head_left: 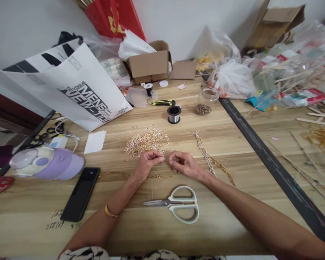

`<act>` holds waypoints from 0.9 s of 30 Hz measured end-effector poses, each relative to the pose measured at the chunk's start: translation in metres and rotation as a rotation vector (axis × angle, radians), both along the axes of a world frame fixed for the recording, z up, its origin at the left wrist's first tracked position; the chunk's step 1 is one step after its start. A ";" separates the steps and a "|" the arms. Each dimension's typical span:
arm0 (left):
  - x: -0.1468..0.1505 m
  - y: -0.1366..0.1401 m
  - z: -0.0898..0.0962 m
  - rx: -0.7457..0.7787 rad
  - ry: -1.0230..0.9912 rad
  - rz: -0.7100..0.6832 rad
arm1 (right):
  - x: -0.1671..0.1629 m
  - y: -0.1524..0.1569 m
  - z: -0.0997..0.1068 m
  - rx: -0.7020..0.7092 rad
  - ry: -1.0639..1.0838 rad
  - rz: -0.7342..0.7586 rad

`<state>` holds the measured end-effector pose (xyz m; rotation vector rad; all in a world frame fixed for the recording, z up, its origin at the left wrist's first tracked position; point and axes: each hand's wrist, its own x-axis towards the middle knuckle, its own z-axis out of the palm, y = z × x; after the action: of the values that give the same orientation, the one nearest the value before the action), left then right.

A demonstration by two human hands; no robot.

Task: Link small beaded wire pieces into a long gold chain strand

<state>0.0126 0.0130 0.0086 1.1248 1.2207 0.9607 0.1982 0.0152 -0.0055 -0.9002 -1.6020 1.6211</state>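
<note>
My left hand (148,163) is at the near edge of a pile of small gold and clear beads (144,140), thumb and forefinger pinched together. Just to its right, my right hand (184,164) is also closed in a pinch, a small gap from the left. Whatever sits between the fingertips is too small to make out. A thin gold beaded strand (160,176) lies on the table, passing under my left forearm. Beyond my right hand, silver and gold beaded strands (206,154) lie bunched at one end. Scissors (166,203) with pale handles rest nearer to me.
A wire spool (174,114), a yellow-black utility knife (162,103) and a jar of beads (206,103) stand behind the pile. At left are a phone (81,194), a purple bottle (50,162) and a white paper bag (83,86). Plastic bottles (287,59) crowd the right.
</note>
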 end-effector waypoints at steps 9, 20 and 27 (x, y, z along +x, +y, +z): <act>-0.001 -0.001 0.001 -0.001 0.004 -0.015 | 0.000 0.000 -0.001 0.007 0.005 0.008; 0.001 0.000 0.003 -0.010 0.003 -0.021 | 0.000 0.001 0.000 0.014 -0.003 0.016; 0.000 0.000 0.001 0.034 0.039 -0.041 | -0.001 0.001 0.000 -0.002 -0.003 0.007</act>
<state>0.0123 0.0125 0.0094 1.1953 1.2120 0.9353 0.1969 0.0158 -0.0054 -0.8990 -1.6075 1.6278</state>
